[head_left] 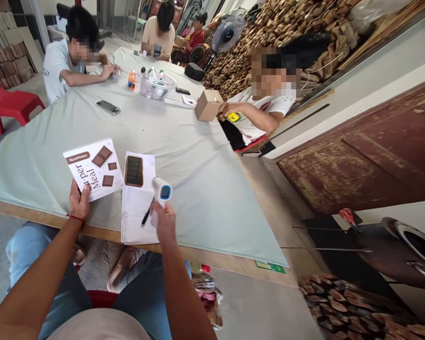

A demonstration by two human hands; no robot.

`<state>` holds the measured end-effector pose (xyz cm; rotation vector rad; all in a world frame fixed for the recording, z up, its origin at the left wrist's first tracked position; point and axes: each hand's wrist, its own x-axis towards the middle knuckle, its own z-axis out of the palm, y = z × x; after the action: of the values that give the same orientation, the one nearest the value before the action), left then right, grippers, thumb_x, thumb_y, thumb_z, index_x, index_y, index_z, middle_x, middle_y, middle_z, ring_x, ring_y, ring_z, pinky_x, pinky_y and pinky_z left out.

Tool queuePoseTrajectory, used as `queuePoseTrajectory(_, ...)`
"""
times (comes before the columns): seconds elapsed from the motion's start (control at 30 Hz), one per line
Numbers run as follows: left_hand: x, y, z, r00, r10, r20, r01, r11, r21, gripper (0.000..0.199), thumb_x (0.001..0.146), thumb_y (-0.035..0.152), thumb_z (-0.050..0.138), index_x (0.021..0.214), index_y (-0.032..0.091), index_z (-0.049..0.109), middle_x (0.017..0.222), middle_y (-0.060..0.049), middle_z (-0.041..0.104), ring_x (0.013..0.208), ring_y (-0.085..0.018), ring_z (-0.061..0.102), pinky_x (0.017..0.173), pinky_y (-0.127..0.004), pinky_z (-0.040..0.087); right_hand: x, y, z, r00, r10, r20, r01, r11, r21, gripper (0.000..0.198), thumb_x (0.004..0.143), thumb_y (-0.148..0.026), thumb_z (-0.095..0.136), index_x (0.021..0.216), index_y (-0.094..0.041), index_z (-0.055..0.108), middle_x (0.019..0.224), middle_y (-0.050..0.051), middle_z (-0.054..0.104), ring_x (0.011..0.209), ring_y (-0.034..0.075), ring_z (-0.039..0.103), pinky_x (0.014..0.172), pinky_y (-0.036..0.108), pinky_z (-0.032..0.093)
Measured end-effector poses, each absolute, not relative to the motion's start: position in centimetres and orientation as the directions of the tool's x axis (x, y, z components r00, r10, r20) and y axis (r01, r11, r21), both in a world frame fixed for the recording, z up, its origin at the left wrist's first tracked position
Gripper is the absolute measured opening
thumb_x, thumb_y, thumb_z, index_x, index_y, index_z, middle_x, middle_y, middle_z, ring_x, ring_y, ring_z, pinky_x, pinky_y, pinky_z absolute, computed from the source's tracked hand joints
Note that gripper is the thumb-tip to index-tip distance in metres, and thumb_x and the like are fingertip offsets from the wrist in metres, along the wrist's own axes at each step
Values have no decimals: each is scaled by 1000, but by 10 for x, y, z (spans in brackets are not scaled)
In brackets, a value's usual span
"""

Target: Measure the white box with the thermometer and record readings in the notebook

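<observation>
My left hand (80, 202) grips the lower edge of a white box (92, 170) printed with brown chocolate squares and the word "Meal", tilted above the cloth. In my right hand (165, 222) is a white handheld infrared thermometer (162, 190) with a small blue-rimmed screen, its handle inside my closed fingers. Between the two hands lie white paper sheets (136, 229) with small writing. A phone in an orange-edged case (134, 170) rests on their upper part. Beside my right hand a black pen (147, 215) lies on the sheets, partly covered.
A pale green cloth (205, 203) covers the table. Farther back are a dark phone (108, 107), a clear plastic basin (157, 87) of bottles, an orange box (131, 80) and a cardboard box (208, 105). Several people sit around; the one at right holds a yellow tape measure (233, 116).
</observation>
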<state>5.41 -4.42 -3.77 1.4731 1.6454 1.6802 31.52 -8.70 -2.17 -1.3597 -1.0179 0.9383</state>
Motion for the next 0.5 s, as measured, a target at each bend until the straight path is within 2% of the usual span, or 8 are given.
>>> queuePoseTrajectory(0.03, 53, -44, -37, -351, 844, 405, 401, -256, 880, 64, 90, 67, 46, 126, 15, 55, 112, -13, 65, 107, -30, 61, 95, -44, 49, 296, -90, -18, 243, 969, -38, -51, -26, -998, 34, 82, -53, 54, 75, -19, 57, 60, -2, 53, 54, 13, 45, 52, 25, 38)
queuePoseTrajectory(0.1, 51, -43, -38, -279, 876, 394, 414, -260, 872, 64, 89, 67, 47, 127, 16, 57, 113, -13, 66, 107, -30, 61, 96, -45, 48, 263, -95, -12, 124, 990, -72, -134, -55, -989, 34, 81, -52, 55, 68, -21, 52, 57, -4, 48, 53, 12, 41, 51, 24, 36)
queuePoseTrajectory(0.2, 50, -42, -41, -204, 899, 388, 430, -274, 860, 63, 91, 65, 46, 129, 17, 57, 114, -13, 66, 108, -30, 60, 98, -46, 47, 231, -100, -6, 33, 999, -29, -85, -26, -996, 32, 79, -50, 57, 65, -22, 49, 58, -5, 44, 57, 12, 38, 54, 24, 36)
queuePoseTrajectory(0.33, 51, -42, -43, -196, 901, 388, 432, -276, 859, 67, 92, 64, 45, 137, 15, 52, 116, -14, 65, 109, -30, 60, 99, -47, 46, 222, -102, -4, 44, 999, -20, 10, -21, -1000, 31, 79, -50, 55, 69, -22, 50, 62, -5, 44, 61, 13, 39, 58, 25, 38)
queuePoseTrajectory(0.5, 53, -41, -42, -202, 902, 380, 385, -284, 878, 65, 91, 64, 47, 136, 16, 52, 121, -14, 64, 113, -30, 58, 101, -46, 45, 226, -102, -4, 15, 1000, -25, 61, -26, -998, 32, 80, -53, 54, 72, -22, 51, 64, -4, 46, 64, 14, 41, 60, 26, 39)
